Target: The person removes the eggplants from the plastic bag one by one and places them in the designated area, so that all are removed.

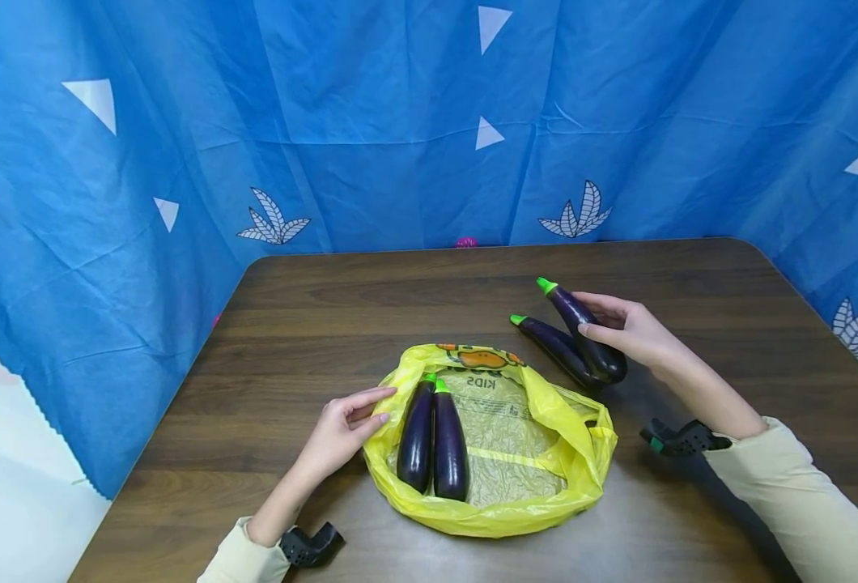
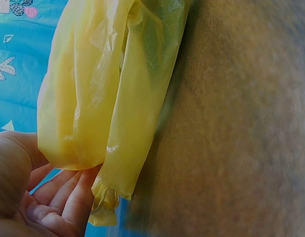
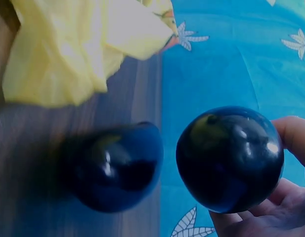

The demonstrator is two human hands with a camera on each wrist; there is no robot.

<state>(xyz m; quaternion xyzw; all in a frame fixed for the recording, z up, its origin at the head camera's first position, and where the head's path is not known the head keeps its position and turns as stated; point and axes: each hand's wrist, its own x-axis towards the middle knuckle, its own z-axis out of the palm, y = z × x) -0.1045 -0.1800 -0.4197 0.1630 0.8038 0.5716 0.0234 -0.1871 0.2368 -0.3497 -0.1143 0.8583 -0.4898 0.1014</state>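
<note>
A yellow plastic bag (image 1: 502,522) stands on the table with its mouth open upward and its rim folded outward. Two dark purple eggplants with bright green stems lie side by side in its left part, one eggplant (image 1: 415,441) against the other eggplant (image 1: 450,449). At the bag's left rim, my left hand (image 1: 341,429) pinches the plastic between thumb and fingers. My right hand (image 1: 636,328) grips an eggplant (image 1: 569,311) beyond the bag's right side, raised off the table in the right wrist view. Just below it, another eggplant (image 1: 554,346) lies on the table, partly covered in the head view.
The brown wooden table (image 1: 269,348) has rounded far corners. Behind it hangs a blue curtain (image 1: 371,121) with white triangles and leaf prints. A white cloth (image 1: 21,470) shows at the far left.
</note>
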